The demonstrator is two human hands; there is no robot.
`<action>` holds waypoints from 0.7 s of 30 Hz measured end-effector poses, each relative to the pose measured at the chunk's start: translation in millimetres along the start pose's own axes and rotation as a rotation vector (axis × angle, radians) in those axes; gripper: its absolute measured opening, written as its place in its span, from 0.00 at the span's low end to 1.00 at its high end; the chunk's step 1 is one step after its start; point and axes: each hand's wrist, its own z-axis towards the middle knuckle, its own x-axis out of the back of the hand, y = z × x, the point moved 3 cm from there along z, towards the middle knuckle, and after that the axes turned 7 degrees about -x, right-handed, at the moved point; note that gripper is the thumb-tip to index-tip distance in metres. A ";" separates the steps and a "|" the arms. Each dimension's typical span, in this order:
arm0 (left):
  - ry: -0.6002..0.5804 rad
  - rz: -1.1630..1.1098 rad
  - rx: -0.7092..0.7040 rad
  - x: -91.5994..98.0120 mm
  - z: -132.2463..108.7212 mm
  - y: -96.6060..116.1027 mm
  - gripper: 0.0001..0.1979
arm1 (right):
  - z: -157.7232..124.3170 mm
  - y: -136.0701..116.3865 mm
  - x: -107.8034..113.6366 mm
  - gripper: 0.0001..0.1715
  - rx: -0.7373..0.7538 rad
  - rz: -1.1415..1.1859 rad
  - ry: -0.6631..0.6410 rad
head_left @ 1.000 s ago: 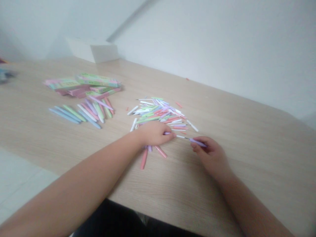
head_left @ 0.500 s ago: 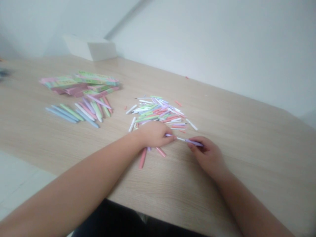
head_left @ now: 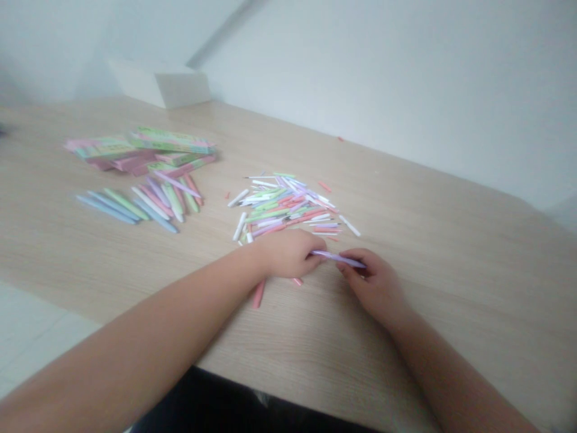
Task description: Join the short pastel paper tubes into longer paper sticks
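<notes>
A slim purple pen [head_left: 336,257] stretches between my two hands above the table. My left hand [head_left: 293,252] is closed around its left end, with the thumb and fingers pinching it. The fingers of my right hand [head_left: 373,279] pinch the right end. The two purple parts look joined into one length. Just beyond my left hand spreads a heap of loose pen parts [head_left: 288,207] in white, purple, green and coral. Beneath my left wrist, a coral pen part [head_left: 258,294] pokes out, partly hidden.
Several pastel pens [head_left: 155,201] lie in a loose row at the left. Behind them are stacked pink and green boxes [head_left: 171,142]. A white box [head_left: 180,89] stands against the wall. The wooden table's [head_left: 293,343] front edge runs near my body.
My hands have come closer together, and the white stretch between the two purple pen parts is no longer visible. The view has shifted slightly.
</notes>
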 end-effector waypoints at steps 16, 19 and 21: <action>-0.060 -0.030 0.005 -8.3 4.2 -0.2 0.17 | 1.7 2.9 2.8 0.12 0.028 -0.073 -0.086; -0.057 -0.024 -0.007 -8.2 4.5 0.1 0.18 | 2.1 2.4 3.1 0.12 0.038 -0.091 -0.094; -0.051 -0.017 -0.020 -8.6 5.0 0.6 0.18 | 1.9 1.5 2.9 0.12 0.037 -0.098 -0.094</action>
